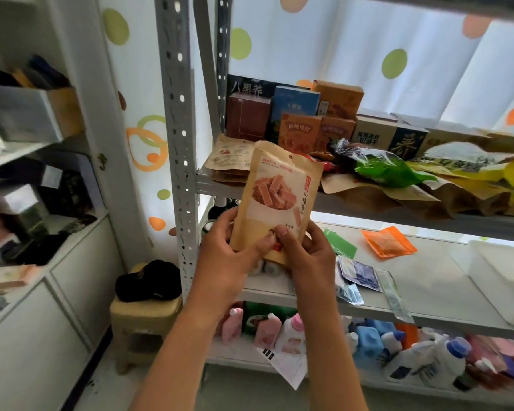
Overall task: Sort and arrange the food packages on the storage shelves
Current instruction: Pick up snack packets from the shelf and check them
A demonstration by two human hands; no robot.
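A brown paper snack pouch [279, 191] with a picture of pink sticks stands upright in front of the metal shelves. My left hand [229, 247] grips its lower left edge, and my right hand [306, 250] pinches its bottom right, thumb on the front. Behind the pouch, the upper shelf [368, 207] carries a stack of similar brown pouches [229, 157], several boxes [294, 114], and a heap of green, yellow and brown bags [413, 173]. The middle shelf [428, 280] holds an orange pouch [389, 241], a green packet [340, 244] and small blue sachets [358, 271].
A white bin [505, 277] sits at the right of the middle shelf. Detergent bottles [398, 345] fill the bottom shelf. The perforated shelf post [180, 143] rises at left. A beige stool [143, 318] with a black cap stands beside a white cabinet [42, 292].
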